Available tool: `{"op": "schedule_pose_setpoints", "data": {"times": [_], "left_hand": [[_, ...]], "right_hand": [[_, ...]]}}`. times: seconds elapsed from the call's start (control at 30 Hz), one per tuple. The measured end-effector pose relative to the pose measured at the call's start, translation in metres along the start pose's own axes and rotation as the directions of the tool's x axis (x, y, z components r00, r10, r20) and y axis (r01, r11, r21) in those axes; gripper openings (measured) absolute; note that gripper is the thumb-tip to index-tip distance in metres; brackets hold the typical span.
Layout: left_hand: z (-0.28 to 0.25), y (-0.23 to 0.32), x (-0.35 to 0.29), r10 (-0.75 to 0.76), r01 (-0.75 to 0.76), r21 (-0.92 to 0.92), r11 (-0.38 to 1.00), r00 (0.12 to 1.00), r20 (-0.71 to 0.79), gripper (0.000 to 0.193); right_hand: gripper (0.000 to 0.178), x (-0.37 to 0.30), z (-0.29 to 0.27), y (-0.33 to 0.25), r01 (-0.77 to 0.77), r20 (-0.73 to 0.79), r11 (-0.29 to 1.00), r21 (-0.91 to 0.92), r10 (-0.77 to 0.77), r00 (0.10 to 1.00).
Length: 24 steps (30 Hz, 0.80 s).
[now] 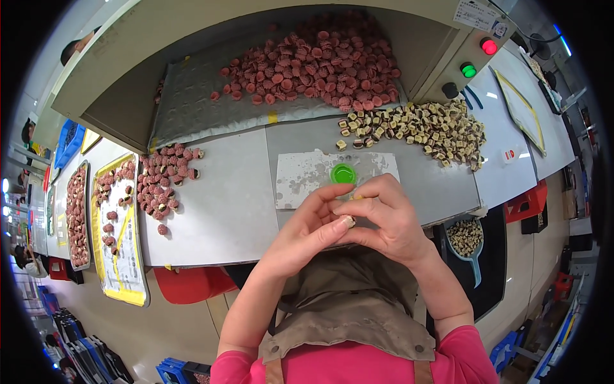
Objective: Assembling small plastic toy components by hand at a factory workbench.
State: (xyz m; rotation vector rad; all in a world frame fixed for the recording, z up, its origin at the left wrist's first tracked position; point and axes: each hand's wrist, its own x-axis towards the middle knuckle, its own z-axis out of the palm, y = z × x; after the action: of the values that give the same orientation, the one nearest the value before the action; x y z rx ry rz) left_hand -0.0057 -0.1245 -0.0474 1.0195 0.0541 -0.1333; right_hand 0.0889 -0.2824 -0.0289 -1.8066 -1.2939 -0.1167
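My left hand [313, 230] and my right hand [387, 221] meet over the table's front edge, fingers curled and pinched together. A small pale patch with a dark edge shows at my left thumb tip; I cannot tell what it is. Something yellow peeks out by my right fingers, mostly hidden. Just beyond my hands, a round bright green dish [343, 173] sits on a blotchy white board [300, 171]. Behind the board lies a heap of small cream-and-dark striped cubes [425, 128]. Pinkish-red, bumpy hollow shells [320, 67] are piled on a grey sheet under the machine hood.
Left of me, red bumpy pieces with dark and cream ends [167, 179] lie clustered on the table, beside a yellow-edged tray [121, 256] and another full tray [78, 214]. A blue scoop of cubes [465, 240] is at lower right. The hood carries red and green buttons [469, 69].
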Motion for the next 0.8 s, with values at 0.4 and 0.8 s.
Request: {"op": "schedule_pose_setpoints", "data": {"times": [0.4, 0.8], "left_hand": [[-0.004, -0.005, -0.004, -0.055, 0.051, -0.130, 0.990, 0.998, -0.031, 0.052], [-0.001, -0.008, -0.004, -0.016, 0.008, -0.092, 0.996, 0.997, -0.079, 0.049]], "right_hand": [[0.033, 0.001, -0.001, 0.002, 0.009, 0.086, 1.000, 0.012, -0.010, 0.996], [0.024, -0.008, 0.000, 0.000, -0.202, 0.135, 0.948, 0.245, 0.173, 0.976]]}}
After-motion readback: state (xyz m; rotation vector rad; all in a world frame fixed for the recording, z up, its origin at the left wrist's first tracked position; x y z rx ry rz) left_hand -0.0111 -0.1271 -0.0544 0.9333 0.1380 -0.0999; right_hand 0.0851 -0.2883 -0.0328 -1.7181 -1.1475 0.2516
